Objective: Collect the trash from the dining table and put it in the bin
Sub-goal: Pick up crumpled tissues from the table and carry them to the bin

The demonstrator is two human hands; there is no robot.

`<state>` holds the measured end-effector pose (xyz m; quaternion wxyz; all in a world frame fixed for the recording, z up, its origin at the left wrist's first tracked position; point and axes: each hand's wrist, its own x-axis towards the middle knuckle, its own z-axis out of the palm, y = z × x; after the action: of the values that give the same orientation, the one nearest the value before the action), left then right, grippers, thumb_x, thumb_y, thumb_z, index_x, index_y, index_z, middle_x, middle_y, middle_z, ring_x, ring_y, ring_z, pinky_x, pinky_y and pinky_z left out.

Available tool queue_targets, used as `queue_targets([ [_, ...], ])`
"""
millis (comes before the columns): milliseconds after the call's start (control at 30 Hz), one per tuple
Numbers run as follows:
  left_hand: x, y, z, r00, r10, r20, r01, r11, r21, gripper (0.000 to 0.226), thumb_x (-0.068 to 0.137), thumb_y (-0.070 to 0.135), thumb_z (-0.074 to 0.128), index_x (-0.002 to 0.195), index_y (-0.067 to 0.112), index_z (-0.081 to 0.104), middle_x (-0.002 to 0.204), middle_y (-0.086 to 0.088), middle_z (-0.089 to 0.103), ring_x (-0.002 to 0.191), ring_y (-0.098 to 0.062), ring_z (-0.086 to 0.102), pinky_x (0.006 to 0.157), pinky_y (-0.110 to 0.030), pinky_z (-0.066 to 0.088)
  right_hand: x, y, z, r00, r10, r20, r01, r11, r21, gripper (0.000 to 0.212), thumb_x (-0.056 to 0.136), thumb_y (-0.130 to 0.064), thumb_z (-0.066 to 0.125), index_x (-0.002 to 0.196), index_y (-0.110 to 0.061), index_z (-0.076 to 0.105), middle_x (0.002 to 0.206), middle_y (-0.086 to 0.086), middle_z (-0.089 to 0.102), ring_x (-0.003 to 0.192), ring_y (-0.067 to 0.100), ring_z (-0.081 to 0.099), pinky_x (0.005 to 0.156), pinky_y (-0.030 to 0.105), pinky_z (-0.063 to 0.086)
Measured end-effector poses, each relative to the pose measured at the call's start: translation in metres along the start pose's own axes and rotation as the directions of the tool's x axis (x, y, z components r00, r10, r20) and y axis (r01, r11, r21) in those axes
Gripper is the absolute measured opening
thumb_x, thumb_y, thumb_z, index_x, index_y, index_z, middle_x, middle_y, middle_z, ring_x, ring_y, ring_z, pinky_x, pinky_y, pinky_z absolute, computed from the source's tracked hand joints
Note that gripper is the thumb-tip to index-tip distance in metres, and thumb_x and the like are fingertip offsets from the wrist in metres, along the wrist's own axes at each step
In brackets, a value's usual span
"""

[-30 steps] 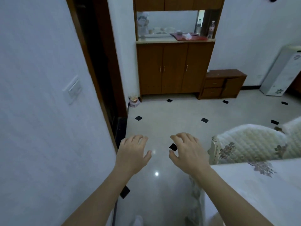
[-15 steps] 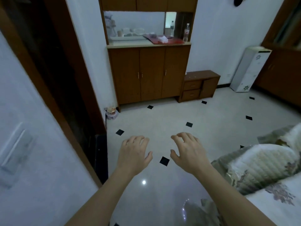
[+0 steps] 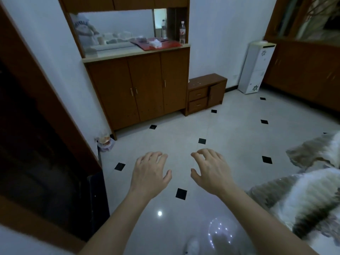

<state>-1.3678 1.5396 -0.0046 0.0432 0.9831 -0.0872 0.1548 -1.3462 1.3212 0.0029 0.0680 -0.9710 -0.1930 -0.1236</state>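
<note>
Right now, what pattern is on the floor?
Pale floor tiles with small black squares; head view.

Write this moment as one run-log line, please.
left hand: open, empty | right hand: open, empty | both: over tiled floor | ahead: wooden cabinet | task step: nothing picked up yet

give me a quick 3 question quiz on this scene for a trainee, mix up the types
1. True or false: the left hand holds a piece of trash.
2. The plastic bottle stands on: A the floor, B the cabinet counter, C a stool.
3. Fill in: the white dispenser stands to the ___ of the low drawer unit.
Key: 1 false: it is empty, as is the right hand. 2 B. 3 right.
</note>
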Motion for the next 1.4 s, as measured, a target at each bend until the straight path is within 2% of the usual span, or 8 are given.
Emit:
queue_targets([
  [400, 0.241, 0.012, 0.067, 0.994, 0.101, 0.038, -0.102, 0.994, 0.028, 0.051, 0.086, 0.053, 0.047, 0.125, 0.023, 0.058, 0.125, 0.001, 0.063, 0.112, -0.020, 0.057, 0.089, -0.039, 0.048, 0.175, 0.137, 0.044, 0.984, 0.168, -0.060, -0.166, 0.985, 0.041, 0.045, 0.082, -0.040, 0.060, 0.120, -0.016, 0.062, 0.114, 0.006, 0.065, 0.107, 0.028, 0.061, 0.090, 0.042, 0.050],
  [700, 0.372, 0.079, 0.119, 0.960, 0.273, 0.066, -0.269, 0.962, -0.053, 0.052, 0.087, 0.054, 0.046, 0.128, 0.024, 0.057, 0.127, 0.003, 0.062, 0.115, -0.019, 0.056, 0.092, -0.038, 0.047, 0.222, 0.243, 0.049, 0.934, 0.346, -0.093, -0.345, 0.938, 0.026, 0.041, 0.078, -0.036, 0.065, 0.113, -0.016, 0.065, 0.108, 0.005, 0.066, 0.103, 0.027, 0.062, 0.087, 0.042, 0.051],
  [867, 0.439, 0.127, 0.160, 0.921, 0.385, 0.064, -0.376, 0.919, -0.120, 0.048, 0.083, 0.051, 0.055, 0.120, 0.023, 0.062, 0.119, 0.004, 0.066, 0.107, -0.019, 0.060, 0.084, -0.038, 0.049, 0.231, 0.309, 0.059, 0.876, 0.476, -0.080, -0.478, 0.878, -0.005, 0.041, 0.078, -0.035, 0.067, 0.114, -0.015, 0.066, 0.110, 0.006, 0.066, 0.105, 0.029, 0.062, 0.089, 0.042, 0.049],
  [1067, 0.539, 0.185, 0.208, 0.849, 0.524, 0.067, -0.504, 0.842, -0.191, 0.048, 0.082, 0.050, 0.056, 0.121, 0.022, 0.063, 0.122, 0.003, 0.065, 0.111, -0.020, 0.059, 0.086, -0.039, 0.047, 0.262, 0.390, 0.071, 0.786, 0.613, -0.072, -0.617, 0.786, -0.045, 0.042, 0.079, -0.036, 0.066, 0.116, -0.016, 0.066, 0.111, 0.005, 0.066, 0.108, 0.027, 0.061, 0.092, 0.040, 0.046],
  [1233, 0.646, 0.239, 0.233, 0.777, 0.629, 0.019, -0.606, 0.756, -0.246, 0.046, 0.080, 0.046, 0.064, 0.116, 0.018, 0.066, 0.116, 0.000, 0.068, 0.106, -0.024, 0.062, 0.080, -0.040, 0.049, 0.311, 0.467, 0.074, 0.716, 0.692, -0.095, -0.698, 0.711, -0.087, 0.044, 0.082, -0.039, 0.059, 0.119, -0.016, 0.063, 0.112, 0.005, 0.063, 0.107, 0.028, 0.058, 0.093, 0.040, 0.046],
  [1400, 0.735, 0.292, 0.256, 0.681, 0.731, -0.046, -0.712, 0.645, -0.278, 0.046, 0.081, 0.045, 0.063, 0.118, 0.017, 0.065, 0.118, 0.000, 0.067, 0.109, -0.024, 0.061, 0.085, -0.041, 0.049, 0.361, 0.537, 0.068, 0.612, 0.775, -0.157, -0.791, 0.606, -0.090, 0.044, 0.078, -0.038, 0.057, 0.116, -0.016, 0.064, 0.111, 0.007, 0.065, 0.106, 0.030, 0.060, 0.091, 0.042, 0.048],
])
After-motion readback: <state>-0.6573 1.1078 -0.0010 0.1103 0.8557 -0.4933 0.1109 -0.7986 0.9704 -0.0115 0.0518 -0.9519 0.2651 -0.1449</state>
